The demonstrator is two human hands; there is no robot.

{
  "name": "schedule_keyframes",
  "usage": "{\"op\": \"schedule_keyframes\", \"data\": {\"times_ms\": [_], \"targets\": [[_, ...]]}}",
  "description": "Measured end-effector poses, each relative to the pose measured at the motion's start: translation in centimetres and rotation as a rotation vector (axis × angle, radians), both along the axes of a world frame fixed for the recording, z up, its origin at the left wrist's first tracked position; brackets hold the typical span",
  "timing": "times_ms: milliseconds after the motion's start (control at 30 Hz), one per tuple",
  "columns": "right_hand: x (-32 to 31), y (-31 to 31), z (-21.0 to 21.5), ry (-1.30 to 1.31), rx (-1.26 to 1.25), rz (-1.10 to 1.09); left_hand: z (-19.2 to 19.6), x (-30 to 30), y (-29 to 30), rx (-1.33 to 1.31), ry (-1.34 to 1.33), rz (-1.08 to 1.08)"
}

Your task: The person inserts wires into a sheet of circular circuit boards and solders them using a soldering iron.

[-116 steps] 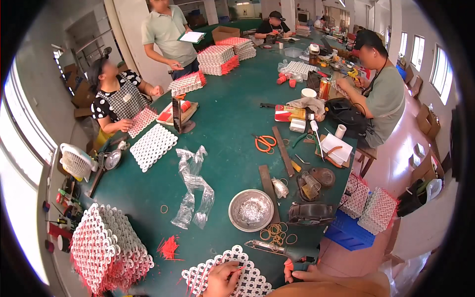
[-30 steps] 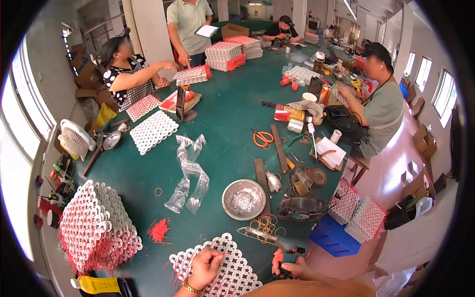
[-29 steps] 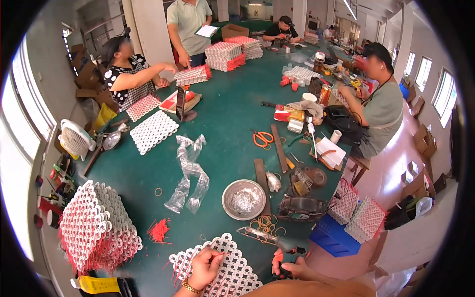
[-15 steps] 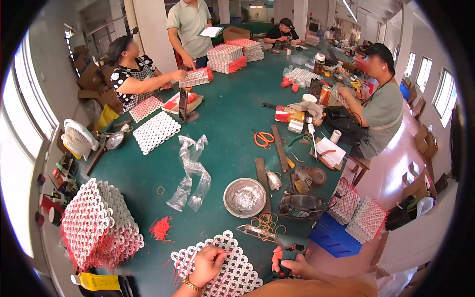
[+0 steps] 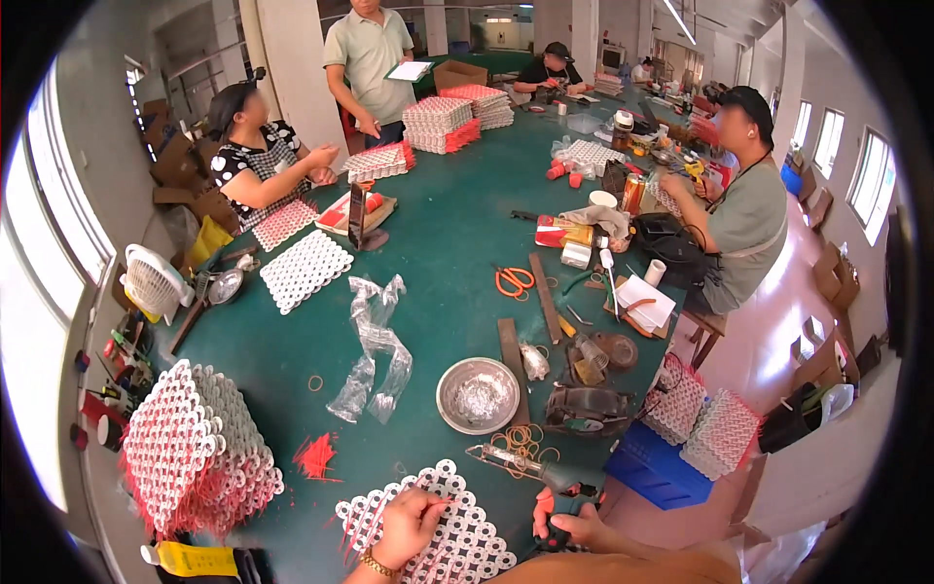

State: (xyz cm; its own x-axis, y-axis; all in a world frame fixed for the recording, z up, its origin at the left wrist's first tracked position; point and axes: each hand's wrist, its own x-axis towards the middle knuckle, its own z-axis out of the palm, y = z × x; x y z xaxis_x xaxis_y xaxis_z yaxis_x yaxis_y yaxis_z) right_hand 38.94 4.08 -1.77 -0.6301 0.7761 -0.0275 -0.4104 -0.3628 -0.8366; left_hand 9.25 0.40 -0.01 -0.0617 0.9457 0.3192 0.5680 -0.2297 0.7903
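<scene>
A white panel (image 5: 465,533) of joined round rings with dark centres lies on the table in front of me. Thin red wires stick out along its left side. My left hand (image 5: 409,524) rests over the panel, thumb and fingertips pinched around what looks like a red wire. My right hand (image 5: 566,518) is wrapped round the grip of a dark green soldering gun (image 5: 559,479). Its metal barrel points left, with the tip beyond the panel's far right corner and apart from it. Some loose red wires (image 5: 316,456) lie left of the panel.
A tall stack of wired panels (image 5: 199,448) stands at left. A metal bowl (image 5: 478,395) with silvery bits, rubber bands (image 5: 525,443), a metal bar (image 5: 514,355) and clear plastic wrap (image 5: 375,341) lie ahead. A blue crate (image 5: 654,467) stands at right. Co-workers are around the table.
Both my hands stay almost in place; the soldering gun shifts slightly. The co-worker at left has drawn their hands back from the small panel stack. The view has shifted slightly.
</scene>
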Motion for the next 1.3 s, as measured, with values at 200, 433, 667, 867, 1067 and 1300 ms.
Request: {"op": "schedule_keyframes", "data": {"times_ms": [200, 433, 667, 867, 1067, 1300], "targets": [[0.1, 0.0, 0.6, -0.041, -0.037, 0.000, -0.2, -0.1, 0.1, -0.018, 0.007, 0.002], [-0.1, 0.2, 1.5, -0.046, -0.033, 0.016, 0.3, -0.1, 0.4, 0.014, 0.041, -0.003], [0.0, -0.3, 0.9, -0.020, -0.070, -0.010, 0.2, 0.0, 0.2, 0.000, 0.048, 0.000], [0.0, -0.4, 1.3, -0.029, -0.046, -0.024, -0.1, 0.0, 0.1, 0.011, 0.048, -0.006], [0.1, -0.3, -0.1, 0.048, -0.049, -0.016, -0.2, -0.1, 0.3, 0.040, 0.069, -0.010], [0.1, -0.2, 0.6, -0.018, -0.026, -0.002, 0.1, 0.0, 0.2, 0.029, 0.061, -0.011]]}}
